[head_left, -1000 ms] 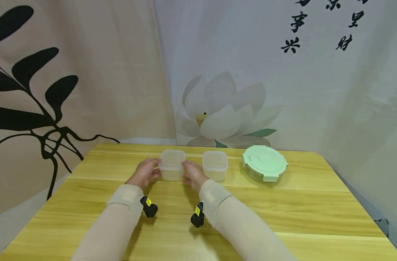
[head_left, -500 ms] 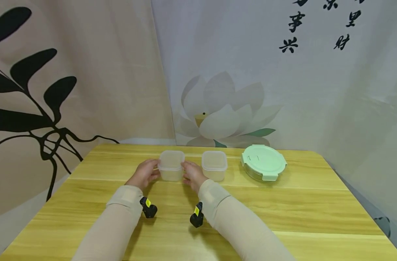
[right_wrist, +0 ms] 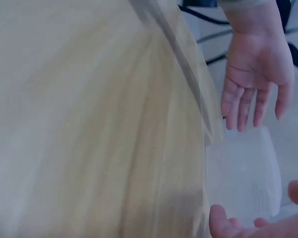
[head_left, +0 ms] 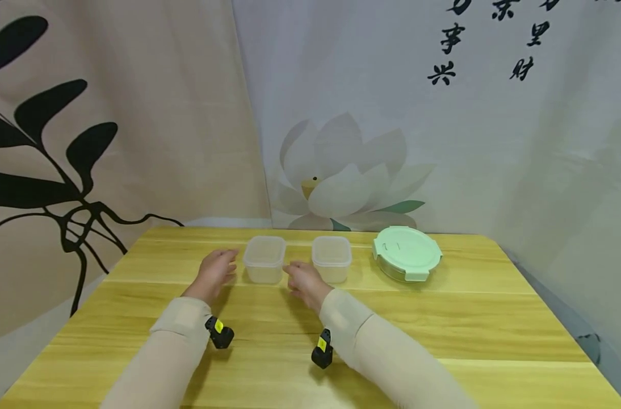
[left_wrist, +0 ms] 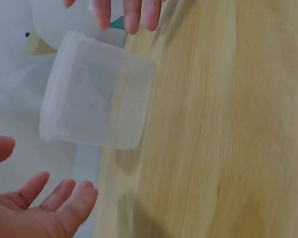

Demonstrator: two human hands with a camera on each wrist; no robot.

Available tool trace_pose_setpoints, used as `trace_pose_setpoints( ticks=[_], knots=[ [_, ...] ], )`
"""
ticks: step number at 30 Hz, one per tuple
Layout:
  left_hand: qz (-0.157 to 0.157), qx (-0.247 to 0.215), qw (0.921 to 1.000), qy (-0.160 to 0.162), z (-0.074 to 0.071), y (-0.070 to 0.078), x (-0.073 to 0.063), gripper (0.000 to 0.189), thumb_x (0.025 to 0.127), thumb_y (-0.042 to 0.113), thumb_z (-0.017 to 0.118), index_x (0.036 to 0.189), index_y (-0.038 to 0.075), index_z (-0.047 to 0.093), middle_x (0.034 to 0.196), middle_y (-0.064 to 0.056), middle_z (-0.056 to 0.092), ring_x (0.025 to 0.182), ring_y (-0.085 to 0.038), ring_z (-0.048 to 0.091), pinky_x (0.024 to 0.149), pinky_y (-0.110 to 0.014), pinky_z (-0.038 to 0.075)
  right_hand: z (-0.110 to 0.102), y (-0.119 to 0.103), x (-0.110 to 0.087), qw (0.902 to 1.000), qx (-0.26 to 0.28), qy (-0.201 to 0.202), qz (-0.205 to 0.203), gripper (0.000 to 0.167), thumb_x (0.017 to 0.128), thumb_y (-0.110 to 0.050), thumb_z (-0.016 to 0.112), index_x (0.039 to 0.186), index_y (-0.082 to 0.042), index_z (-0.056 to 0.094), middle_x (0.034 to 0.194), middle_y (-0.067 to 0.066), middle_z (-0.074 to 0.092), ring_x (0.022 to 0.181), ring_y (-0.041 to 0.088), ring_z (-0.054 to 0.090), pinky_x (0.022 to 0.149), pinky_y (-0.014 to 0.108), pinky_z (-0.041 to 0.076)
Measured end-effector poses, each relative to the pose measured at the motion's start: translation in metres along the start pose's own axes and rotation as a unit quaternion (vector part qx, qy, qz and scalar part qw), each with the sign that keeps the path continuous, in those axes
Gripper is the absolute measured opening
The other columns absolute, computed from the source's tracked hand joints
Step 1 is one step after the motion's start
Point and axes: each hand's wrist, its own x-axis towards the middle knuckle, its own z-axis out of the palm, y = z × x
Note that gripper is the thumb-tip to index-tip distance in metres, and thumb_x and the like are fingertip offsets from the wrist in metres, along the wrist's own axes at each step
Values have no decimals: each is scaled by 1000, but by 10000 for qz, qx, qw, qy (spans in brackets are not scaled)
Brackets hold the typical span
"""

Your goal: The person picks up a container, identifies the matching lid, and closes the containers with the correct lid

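Two translucent square plastic food containers with lids stand side by side near the back of the table: the left container [head_left: 264,260] and the right container [head_left: 332,260]. My left hand [head_left: 214,274] is just left of the left container, with a gap between them; the left wrist view shows its fingers [left_wrist: 72,203] spread apart with nothing in them. My right hand [head_left: 306,283] lies between the two containers, close to the left one's lower right side, fingers loosely bent and holding nothing. In the right wrist view the left container [right_wrist: 243,173] sits between both hands.
A round glass food container with a mint-green clip lid [head_left: 407,253] stands at the back right of the wooden table [head_left: 443,341]. Behind the table hangs a printed cloth backdrop [head_left: 494,142] with a lotus and dark plant shapes.
Both hands have come away from the sides of the left container, the left hand drawing back to the left and the right hand slightly right. The containers stay on the table.
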Motion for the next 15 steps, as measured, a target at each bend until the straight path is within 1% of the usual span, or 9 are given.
trace_pose_setpoints(
  ticks=[3,4,8,12,15],
  knots=[
    [190,458,9987,126,-2,1,-7,57,103,29,41,145,-7,28,147,-28,31,134,-43,34,109,-52,33,-6,3,-13,9994,-232,-245,-98,54,101,-23,49,146,3,35,148,22,38,127,40,45,98,47,46],
    [256,668,9973,155,-3,1,-9,57,103,30,41,145,-6,30,147,-27,32,133,-43,34,108,-53,33,-9,4,-18,9992,-248,-307,-101,53,101,-23,48,146,2,35,147,21,39,129,40,44,101,49,43],
    [460,1480,9878,130,-6,1,-18,59,103,33,42,146,-4,29,148,-27,31,134,-44,33,106,-55,34,-25,5,-38,9971,-411,-583,-277,53,102,-25,47,146,1,35,147,22,39,131,41,42,102,53,41],
    [734,2218,9723,-6,-6,5,-27,58,103,31,43,147,-3,28,150,-27,28,135,-45,31,103,-57,36,-42,3,-57,9952,-535,-721,-399,54,102,-28,47,147,-1,34,148,22,38,130,41,44,102,53,41],
    [1047,2702,9571,-101,-5,9,-33,58,102,28,44,147,-5,27,150,-29,27,135,-47,29,104,-59,34,-56,1,-67,9935,-688,-722,-545,53,102,-28,46,147,-1,35,148,23,38,130,41,44,102,54,41]
  ],
)
